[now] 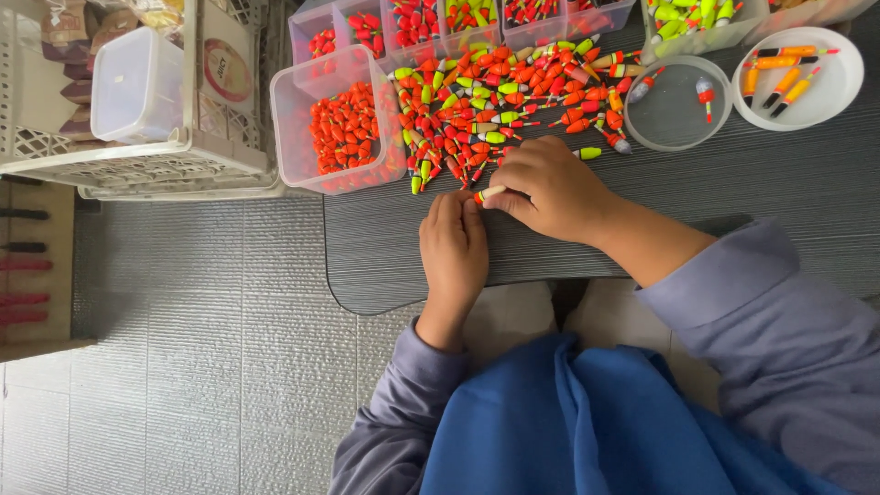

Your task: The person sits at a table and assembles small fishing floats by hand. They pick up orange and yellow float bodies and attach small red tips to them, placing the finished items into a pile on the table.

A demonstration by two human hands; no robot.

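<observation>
Fishing float (pixel 489 192), a small slim piece with a pale body and an orange-red tip, sits pinched between both hands at the near edge of the dark ribbed table (pixel 788 183), just in front of the heaped pile of floats (pixel 500 96). It looks light and stiff, probably foam or balsa under a glossy paint coat, so it should take little force but could slip or roll from a loose hold; the thicker pale middle seems the safest place to grasp, leaving the thin painted end free. The left hand (pixel 453 249) rests knuckles up on the table, its fingertips closed against the float's red end. The right hand (pixel 550 188) curls over from the other side, thumb and forefinger closed on the pale body. Beyond the hands the pile mixes orange, red and yellow-green pieces. A clear rectangular tub (pixel 341 124) filled with orange beads stands to the left of the pile, smaller clear bins (pixel 417 23) line the far edge, and two round white dishes (pixel 807 78) to the right hold a few longer floats. A white plastic crate (pixel 137 151) stands off the table's left end.
</observation>
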